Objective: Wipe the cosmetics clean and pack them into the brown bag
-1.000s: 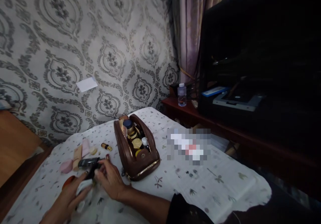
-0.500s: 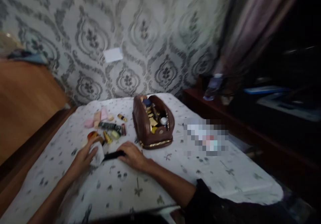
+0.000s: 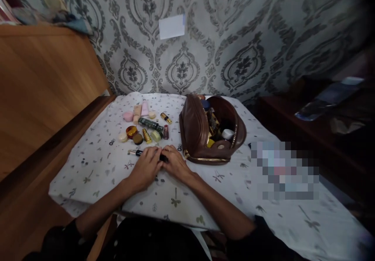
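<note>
My left hand and my right hand meet at the near side of the cloth-covered table. Both have their fingers curled round a slim black makeup brush, which lies sideways. Its silver and pale end sticks out to the left; the rest is mostly covered by my fingers. Just beyond the hands lie a green tub, a gold tube, a dark red lipstick and a brown round jar. An unzipped brown cosmetic bag full of items stands right of my right hand.
Further back are a dark green tube, pink and beige tubes and a small gold-black tube. A blurred-out patch covers something at right. A wooden panel borders the left; a bottle is at far right.
My left hand has moved right, up against my right hand. The white tissue-like cloth it held no longer shows, and the brush's silver end is in sight. The camera view has shifted.
</note>
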Action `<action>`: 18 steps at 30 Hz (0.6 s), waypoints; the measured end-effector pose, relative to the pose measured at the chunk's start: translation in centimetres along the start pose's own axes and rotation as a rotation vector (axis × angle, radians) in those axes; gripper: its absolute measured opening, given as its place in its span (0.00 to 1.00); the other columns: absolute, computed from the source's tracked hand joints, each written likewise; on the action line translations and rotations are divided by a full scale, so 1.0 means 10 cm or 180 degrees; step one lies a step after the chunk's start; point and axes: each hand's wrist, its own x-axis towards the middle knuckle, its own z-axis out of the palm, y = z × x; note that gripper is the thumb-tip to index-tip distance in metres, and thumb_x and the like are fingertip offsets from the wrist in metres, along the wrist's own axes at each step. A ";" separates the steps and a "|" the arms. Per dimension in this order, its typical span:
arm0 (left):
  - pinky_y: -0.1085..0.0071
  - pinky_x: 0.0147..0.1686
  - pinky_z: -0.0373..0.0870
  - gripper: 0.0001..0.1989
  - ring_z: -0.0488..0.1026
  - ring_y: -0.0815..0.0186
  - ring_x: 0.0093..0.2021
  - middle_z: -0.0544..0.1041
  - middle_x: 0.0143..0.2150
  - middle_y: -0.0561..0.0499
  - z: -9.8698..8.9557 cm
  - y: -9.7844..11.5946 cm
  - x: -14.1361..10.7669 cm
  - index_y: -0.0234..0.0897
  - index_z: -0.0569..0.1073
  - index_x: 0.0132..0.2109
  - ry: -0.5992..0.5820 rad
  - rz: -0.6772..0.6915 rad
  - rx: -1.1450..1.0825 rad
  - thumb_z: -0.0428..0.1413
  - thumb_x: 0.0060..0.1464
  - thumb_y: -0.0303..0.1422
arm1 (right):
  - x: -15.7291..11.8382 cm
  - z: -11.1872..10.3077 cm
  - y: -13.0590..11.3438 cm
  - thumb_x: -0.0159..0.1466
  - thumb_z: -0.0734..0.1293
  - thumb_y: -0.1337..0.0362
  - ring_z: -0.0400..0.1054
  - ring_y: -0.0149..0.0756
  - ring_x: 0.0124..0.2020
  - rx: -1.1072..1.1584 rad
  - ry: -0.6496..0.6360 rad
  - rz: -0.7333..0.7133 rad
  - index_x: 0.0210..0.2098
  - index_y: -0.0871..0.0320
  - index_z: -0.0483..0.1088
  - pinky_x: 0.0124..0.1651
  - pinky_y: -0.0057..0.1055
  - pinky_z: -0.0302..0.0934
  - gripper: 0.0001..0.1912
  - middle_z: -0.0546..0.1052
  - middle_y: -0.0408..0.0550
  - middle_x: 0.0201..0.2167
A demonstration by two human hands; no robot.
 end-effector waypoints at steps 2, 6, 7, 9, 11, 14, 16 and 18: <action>0.47 0.59 0.62 0.26 0.61 0.50 0.60 0.65 0.59 0.34 0.08 0.02 -0.06 0.32 0.54 0.68 -0.0045 0.0225 0.0078 0.43 0.64 0.25 | 0.00 0.00 0.01 0.61 0.70 0.71 0.63 0.39 0.44 -0.0006 -0.0038 0.0009 0.44 0.62 0.74 0.50 0.35 0.59 0.11 0.73 0.49 0.39; 0.48 0.58 0.64 0.31 0.61 0.51 0.61 0.65 0.60 0.36 0.06 -0.12 -0.17 0.35 0.47 0.70 -0.0129 0.0329 0.0159 0.41 0.61 0.20 | 0.00 -0.01 0.01 0.62 0.70 0.67 0.64 0.38 0.43 0.0062 -0.0044 0.0001 0.43 0.58 0.75 0.48 0.35 0.60 0.09 0.73 0.48 0.38; 0.49 0.57 0.64 0.31 0.61 0.51 0.61 0.65 0.60 0.36 0.03 -0.18 -0.19 0.36 0.48 0.70 -0.0143 0.0320 0.0192 0.41 0.61 0.20 | 0.00 -0.01 0.00 0.63 0.70 0.66 0.65 0.38 0.43 0.0063 -0.0038 0.0003 0.43 0.57 0.76 0.48 0.35 0.60 0.09 0.73 0.47 0.37; 0.49 0.57 0.65 0.30 0.63 0.52 0.60 0.66 0.60 0.36 -0.04 -0.29 -0.23 0.36 0.50 0.69 -0.0151 0.0259 0.0257 0.41 0.62 0.20 | 0.00 -0.01 0.00 0.63 0.70 0.65 0.65 0.38 0.43 0.0048 -0.0039 0.0020 0.44 0.57 0.76 0.47 0.35 0.61 0.09 0.73 0.48 0.38; 0.50 0.56 0.66 0.28 0.63 0.53 0.59 0.67 0.59 0.37 -0.13 -0.41 -0.28 0.36 0.53 0.68 -0.0141 0.0133 0.0267 0.41 0.63 0.21 | 0.00 -0.02 -0.01 0.62 0.71 0.66 0.65 0.39 0.43 0.0023 -0.0062 0.0056 0.43 0.58 0.76 0.46 0.34 0.61 0.09 0.73 0.48 0.38; 0.53 0.56 0.66 0.25 0.63 0.55 0.58 0.68 0.59 0.41 -0.25 -0.58 -0.34 0.40 0.55 0.68 -0.0181 -0.0151 0.0093 0.42 0.65 0.25 | 0.00 -0.02 0.00 0.63 0.70 0.66 0.66 0.39 0.44 0.0026 -0.0078 0.0043 0.43 0.58 0.76 0.46 0.35 0.61 0.09 0.74 0.49 0.38; 0.54 0.56 0.66 0.24 0.64 0.56 0.58 0.68 0.58 0.42 -0.31 -0.66 -0.36 0.42 0.57 0.67 -0.0255 -0.0317 -0.0068 0.43 0.66 0.28 | -0.01 -0.02 0.01 0.64 0.69 0.65 0.66 0.39 0.44 0.0066 -0.0039 0.0005 0.45 0.57 0.76 0.47 0.35 0.61 0.10 0.74 0.49 0.39; 0.55 0.55 0.67 0.23 0.65 0.56 0.55 0.69 0.55 0.43 -0.35 -0.73 -0.36 0.42 0.59 0.66 -0.0328 -0.0389 -0.0214 0.44 0.66 0.30 | -0.01 -0.02 0.02 0.64 0.68 0.65 0.66 0.39 0.44 0.0104 -0.0004 -0.0023 0.46 0.58 0.75 0.48 0.35 0.61 0.11 0.74 0.50 0.39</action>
